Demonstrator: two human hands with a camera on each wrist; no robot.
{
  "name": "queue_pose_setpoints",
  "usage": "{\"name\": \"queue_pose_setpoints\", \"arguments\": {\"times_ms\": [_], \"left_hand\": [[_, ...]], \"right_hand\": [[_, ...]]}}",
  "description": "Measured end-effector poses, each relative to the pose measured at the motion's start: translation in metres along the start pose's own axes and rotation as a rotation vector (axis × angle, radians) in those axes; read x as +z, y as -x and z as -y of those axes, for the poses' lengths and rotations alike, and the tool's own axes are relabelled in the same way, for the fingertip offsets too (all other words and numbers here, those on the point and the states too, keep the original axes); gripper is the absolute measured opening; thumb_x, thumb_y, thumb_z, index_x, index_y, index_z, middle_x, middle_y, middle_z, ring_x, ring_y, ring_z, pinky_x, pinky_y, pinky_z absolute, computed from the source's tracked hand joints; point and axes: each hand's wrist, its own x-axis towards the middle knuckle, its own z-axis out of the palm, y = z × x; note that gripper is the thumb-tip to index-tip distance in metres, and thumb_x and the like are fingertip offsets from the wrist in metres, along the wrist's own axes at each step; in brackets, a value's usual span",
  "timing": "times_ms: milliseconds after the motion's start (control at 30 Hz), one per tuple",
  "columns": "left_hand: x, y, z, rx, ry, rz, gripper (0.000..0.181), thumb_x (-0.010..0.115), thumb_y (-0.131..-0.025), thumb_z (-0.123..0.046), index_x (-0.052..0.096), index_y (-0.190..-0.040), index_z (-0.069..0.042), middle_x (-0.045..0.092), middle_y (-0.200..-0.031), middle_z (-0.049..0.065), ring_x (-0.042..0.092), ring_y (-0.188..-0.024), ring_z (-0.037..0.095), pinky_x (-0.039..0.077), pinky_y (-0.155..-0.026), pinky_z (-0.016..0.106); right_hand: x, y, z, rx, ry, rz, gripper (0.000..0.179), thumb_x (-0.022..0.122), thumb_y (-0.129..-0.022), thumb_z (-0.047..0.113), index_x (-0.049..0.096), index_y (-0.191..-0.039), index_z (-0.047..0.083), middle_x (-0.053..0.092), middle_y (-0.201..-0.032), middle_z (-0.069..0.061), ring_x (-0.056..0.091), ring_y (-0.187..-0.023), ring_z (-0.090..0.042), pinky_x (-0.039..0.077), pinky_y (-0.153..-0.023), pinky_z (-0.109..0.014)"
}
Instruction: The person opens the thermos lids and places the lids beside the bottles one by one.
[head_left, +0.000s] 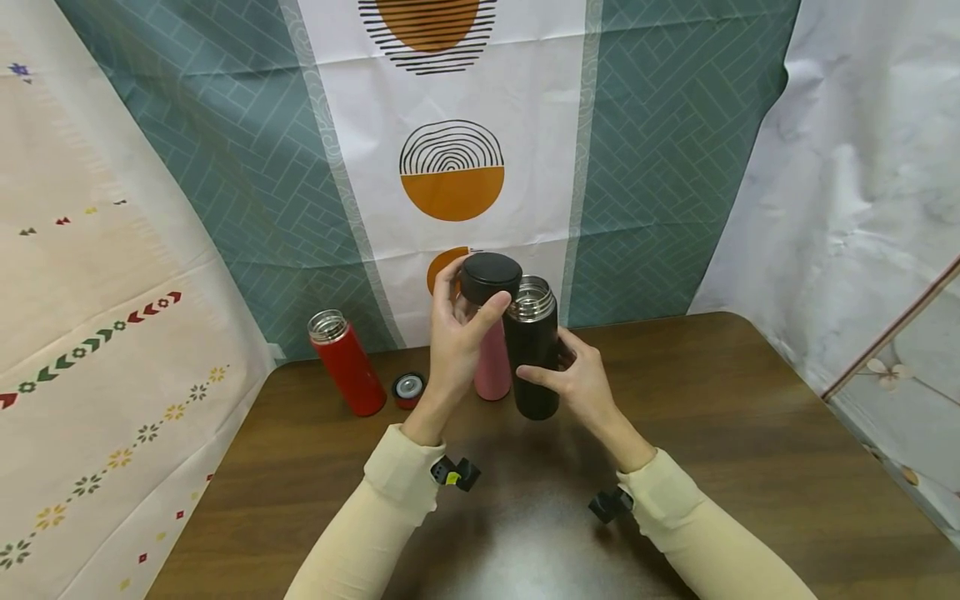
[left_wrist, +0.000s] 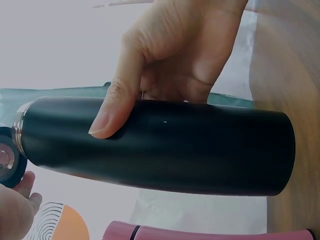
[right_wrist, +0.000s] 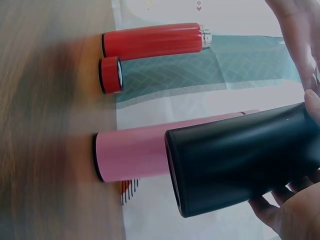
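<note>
My left hand (head_left: 456,346) holds a round black lid (head_left: 491,275), thumb on its near side, just up and left of a black vacuum flask (head_left: 532,367). The flask's steel threaded mouth (head_left: 534,298) is uncovered, and the lid overlaps its left edge in the head view. My right hand (head_left: 583,377) grips the flask around its right side, with the thumb across the front. In the left wrist view the flask (left_wrist: 200,150) lies sideways across the picture, and part of the lid (left_wrist: 10,160) shows at the left edge.
Behind the black flask stands a pink flask (head_left: 492,367), partly hidden by my left hand and the lid. Further left are an uncapped red flask (head_left: 348,371) and its red lid (head_left: 408,400), underside up, on the wooden table (head_left: 675,433). Patterned cloth (head_left: 660,167) hangs behind the table.
</note>
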Motion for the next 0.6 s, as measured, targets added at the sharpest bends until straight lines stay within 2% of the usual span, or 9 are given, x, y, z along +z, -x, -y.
{"name": "queue_pose_setpoints", "arguments": {"times_ms": [167,367,600], "left_hand": [[0.0002,-0.0005,0.0002,0.012,0.004,-0.010,0.080,0.082,-0.089,-0.043,0.039,-0.148,-0.011,0.054,-0.139,0.011,0.059,-0.127,0.027,0.050,-0.107,0.038],[-0.0016,-0.0004,-0.0005,0.025,-0.008,-0.031,0.075,0.080,-0.091,-0.037,0.039,-0.149,-0.012,0.052,-0.140,0.009,0.058,-0.127,0.028,0.053,-0.103,0.039],[-0.0016,0.0004,0.0012,0.012,-0.037,-0.037,0.088,0.083,-0.087,-0.049,0.039,-0.151,-0.008,0.053,-0.141,0.010,0.057,-0.127,0.027,0.045,-0.112,0.046]], "right_hand": [[-0.0030,-0.0010,-0.0006,0.003,0.012,-0.009,0.057,0.090,-0.080,0.015,0.067,-0.132,0.010,0.073,-0.116,-0.011,0.069,-0.105,-0.025,0.058,-0.089,-0.034],[-0.0046,-0.0020,-0.0005,0.012,0.008,-0.014,0.057,0.090,-0.080,0.015,0.067,-0.132,0.009,0.073,-0.117,-0.012,0.069,-0.106,-0.026,0.058,-0.089,-0.034],[-0.0100,-0.0034,-0.0005,0.020,0.030,-0.031,0.056,0.090,-0.080,0.016,0.067,-0.131,0.010,0.073,-0.116,-0.011,0.070,-0.105,-0.025,0.058,-0.090,-0.036]]}}
